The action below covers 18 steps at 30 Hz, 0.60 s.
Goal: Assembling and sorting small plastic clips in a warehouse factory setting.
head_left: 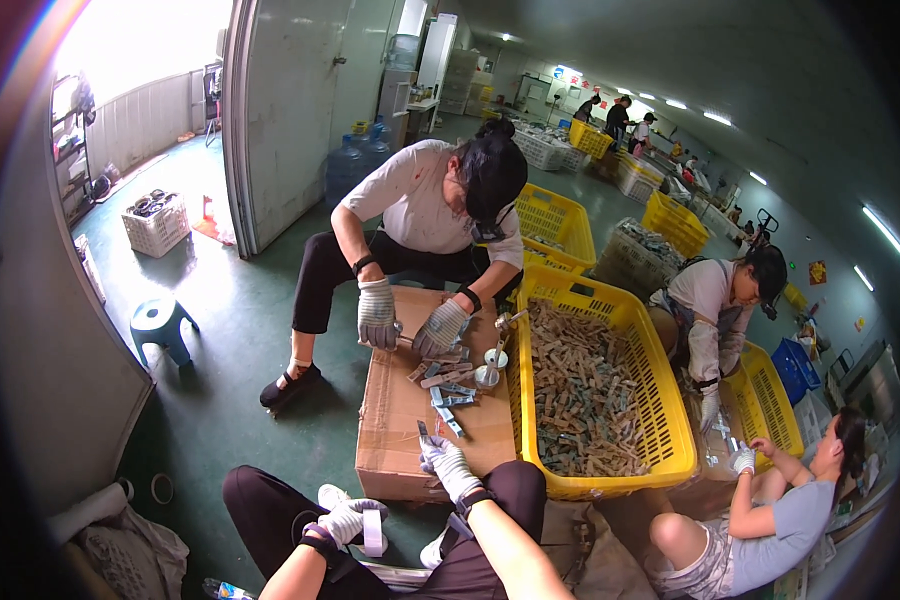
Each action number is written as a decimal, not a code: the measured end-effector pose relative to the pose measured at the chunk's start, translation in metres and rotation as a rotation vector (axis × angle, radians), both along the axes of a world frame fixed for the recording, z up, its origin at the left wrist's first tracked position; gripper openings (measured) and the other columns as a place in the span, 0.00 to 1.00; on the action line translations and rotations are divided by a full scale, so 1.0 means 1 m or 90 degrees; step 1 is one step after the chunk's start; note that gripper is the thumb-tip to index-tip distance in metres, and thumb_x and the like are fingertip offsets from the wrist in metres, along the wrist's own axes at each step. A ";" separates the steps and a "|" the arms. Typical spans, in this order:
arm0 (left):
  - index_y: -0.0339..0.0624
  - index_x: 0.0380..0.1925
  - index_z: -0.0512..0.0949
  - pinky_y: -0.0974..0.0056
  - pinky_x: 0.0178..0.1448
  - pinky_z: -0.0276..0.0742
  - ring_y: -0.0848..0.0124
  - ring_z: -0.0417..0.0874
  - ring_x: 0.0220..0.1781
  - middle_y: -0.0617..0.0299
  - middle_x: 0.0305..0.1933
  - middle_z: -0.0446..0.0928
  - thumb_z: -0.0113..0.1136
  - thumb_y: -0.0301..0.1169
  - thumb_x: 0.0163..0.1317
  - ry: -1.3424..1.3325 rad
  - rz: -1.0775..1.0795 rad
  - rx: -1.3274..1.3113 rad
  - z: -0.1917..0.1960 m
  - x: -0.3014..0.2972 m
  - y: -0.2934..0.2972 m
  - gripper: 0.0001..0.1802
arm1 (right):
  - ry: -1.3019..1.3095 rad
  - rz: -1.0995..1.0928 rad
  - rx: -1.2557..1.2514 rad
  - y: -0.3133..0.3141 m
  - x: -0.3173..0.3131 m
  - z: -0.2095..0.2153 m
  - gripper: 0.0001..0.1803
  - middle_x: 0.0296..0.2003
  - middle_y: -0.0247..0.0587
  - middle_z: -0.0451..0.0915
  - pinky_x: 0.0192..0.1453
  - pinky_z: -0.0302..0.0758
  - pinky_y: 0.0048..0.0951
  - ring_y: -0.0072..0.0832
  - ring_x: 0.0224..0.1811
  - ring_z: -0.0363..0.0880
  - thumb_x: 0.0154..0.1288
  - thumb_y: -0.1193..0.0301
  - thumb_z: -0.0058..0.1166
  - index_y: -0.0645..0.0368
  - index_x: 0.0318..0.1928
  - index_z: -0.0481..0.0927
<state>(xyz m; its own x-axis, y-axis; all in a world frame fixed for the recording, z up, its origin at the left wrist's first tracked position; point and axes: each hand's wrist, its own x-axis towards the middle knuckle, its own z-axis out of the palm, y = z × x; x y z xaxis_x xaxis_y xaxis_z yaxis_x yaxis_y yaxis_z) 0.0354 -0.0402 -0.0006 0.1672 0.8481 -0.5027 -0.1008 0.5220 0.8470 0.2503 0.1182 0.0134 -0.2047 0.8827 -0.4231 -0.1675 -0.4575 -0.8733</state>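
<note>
- Green floor (235, 400) spreads under a long, dim workroom; a brown box (390, 445) makes the table before my knees.
- With my right hand (450, 468) I pinch a thin grey strip (423, 430) upright at the box's near edge, fingers narrow on it.
- My left hand (348, 521), low between my thighs, has its fingers closed on a white roll (374, 533).
- Glove cloth may be slick: a loose pinch could let the strip slip off the edge, down by my shoes.
- Should the roll tip from my grip, it might drop between my feet, out of easy reach.
- Loose pieces (453, 401) lie crossed on the box just beyond my strip; a careless sweep could scatter them or mix mine in.
- Across from me, a co-worker (410, 190) leans over the same box, both gloves (440, 328) behind those pieces, so reaching far could bump us together.
- Two reels (495, 357) stand right of those gloves, blocking that side.
- Hard against the box's right, a yellow crate (610, 488) full of pieces walls me in.
- Off left, a stool (160, 318) and a tape ring (154, 486) could trip someone.
</note>
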 end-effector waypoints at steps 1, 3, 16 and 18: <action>0.40 0.39 0.83 0.70 0.45 0.78 0.74 0.81 0.38 0.65 0.37 0.82 0.63 0.22 0.58 -0.004 -0.001 -0.015 0.001 0.000 0.000 0.08 | 0.000 -0.001 0.000 0.001 0.000 -0.001 0.07 0.23 0.28 0.74 0.24 0.73 0.21 0.17 0.20 0.70 0.66 0.67 0.57 0.56 0.40 0.76; 0.41 0.39 0.83 0.70 0.45 0.78 0.75 0.81 0.38 0.65 0.36 0.82 0.63 0.22 0.58 -0.007 0.000 -0.032 -0.004 -0.001 0.000 0.08 | -0.010 -0.001 -0.008 0.001 -0.002 -0.002 0.06 0.23 0.28 0.74 0.24 0.73 0.21 0.18 0.20 0.71 0.67 0.68 0.56 0.56 0.40 0.76; 0.42 0.40 0.83 0.69 0.44 0.78 0.75 0.81 0.37 0.66 0.37 0.82 0.65 0.29 0.59 0.025 -0.015 -0.012 0.010 0.000 0.000 0.09 | -0.040 0.014 0.110 -0.006 0.000 -0.015 0.09 0.30 0.31 0.77 0.31 0.73 0.21 0.20 0.25 0.74 0.69 0.69 0.53 0.57 0.46 0.72; 0.43 0.40 0.83 0.69 0.43 0.78 0.75 0.80 0.36 0.67 0.36 0.82 0.63 0.28 0.60 0.009 -0.005 -0.032 0.004 -0.001 -0.004 0.08 | -0.033 0.017 0.133 -0.008 -0.003 -0.019 0.09 0.29 0.32 0.76 0.31 0.73 0.21 0.20 0.25 0.74 0.69 0.69 0.53 0.57 0.46 0.72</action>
